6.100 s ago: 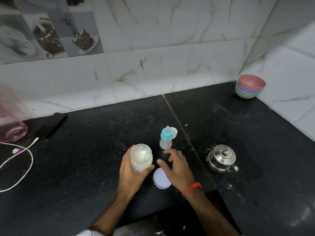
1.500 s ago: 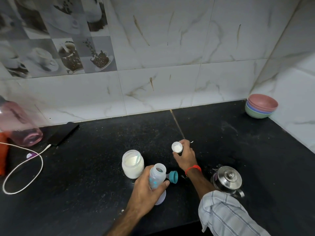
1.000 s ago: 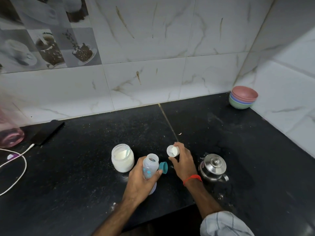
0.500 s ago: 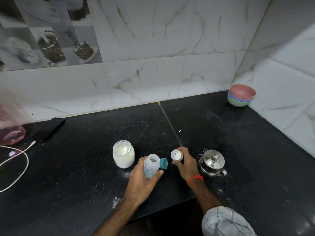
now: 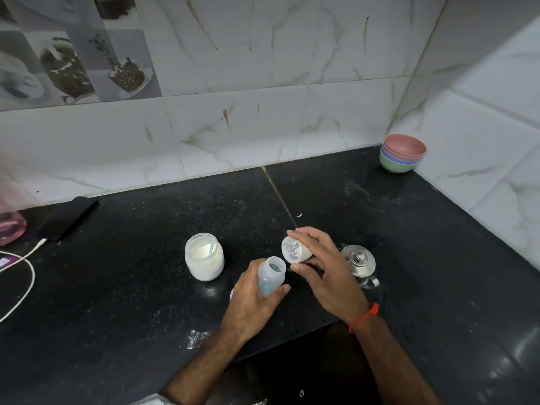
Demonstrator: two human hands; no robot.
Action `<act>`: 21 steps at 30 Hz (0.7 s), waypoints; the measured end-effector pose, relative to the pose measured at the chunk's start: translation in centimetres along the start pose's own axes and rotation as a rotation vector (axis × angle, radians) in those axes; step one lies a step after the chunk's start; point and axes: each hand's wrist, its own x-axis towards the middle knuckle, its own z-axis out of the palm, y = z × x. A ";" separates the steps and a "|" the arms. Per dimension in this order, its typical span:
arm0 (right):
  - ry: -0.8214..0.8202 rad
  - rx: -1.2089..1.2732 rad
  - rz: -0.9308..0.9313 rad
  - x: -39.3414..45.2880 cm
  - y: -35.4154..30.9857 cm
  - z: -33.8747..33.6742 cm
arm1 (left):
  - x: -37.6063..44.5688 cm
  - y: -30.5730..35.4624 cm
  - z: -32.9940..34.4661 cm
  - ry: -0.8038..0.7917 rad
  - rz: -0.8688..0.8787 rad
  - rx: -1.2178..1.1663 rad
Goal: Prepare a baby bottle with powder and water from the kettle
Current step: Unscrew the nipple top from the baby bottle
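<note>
Gripping an uncapped baby bottle [image 5: 270, 276] in the left hand [image 5: 251, 302], fingers and thumb closed around its body, a person tilts its open mouth up and to the right above a black counter [image 5: 117, 302]. The right hand [image 5: 324, 264] pinches a small white cap [image 5: 293, 249] between thumb and curled fingers, turned on its side just above and beside the bottle's mouth, white residue showing inside. An open jar of white powder [image 5: 204, 260] with a pale scoop in it stands on the counter just left of the bottle. A small steel kettle [image 5: 359, 263], lid on, sits right of the right hand. Stacked coloured bowls [image 5: 402, 153] rest in the far corner by the tiled wall.
</note>
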 end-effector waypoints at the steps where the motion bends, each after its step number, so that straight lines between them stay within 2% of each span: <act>1: -0.015 -0.049 -0.023 -0.2 -0.1 -0.1 | -0.1 0.1 0.2 0.002 0.006 0.001; 6: -0.010 -0.056 -0.059 -0.7 -0.6 -0.2 | -0.4 0.6 0.7 -0.017 0.028 -0.024; 12: -0.008 -0.214 -0.124 -0.9 -1.0 -0.8 | -0.3 1.2 1.2 -0.037 0.039 -0.002; 16: -0.025 -0.228 -0.141 -0.9 -1.3 -1.1 | -0.1 1.5 1.4 -0.036 0.039 -0.050; 21: 0.020 -0.257 -0.191 -1.0 -1.9 -0.9 | 0.1 1.4 1.8 -0.043 0.053 -0.093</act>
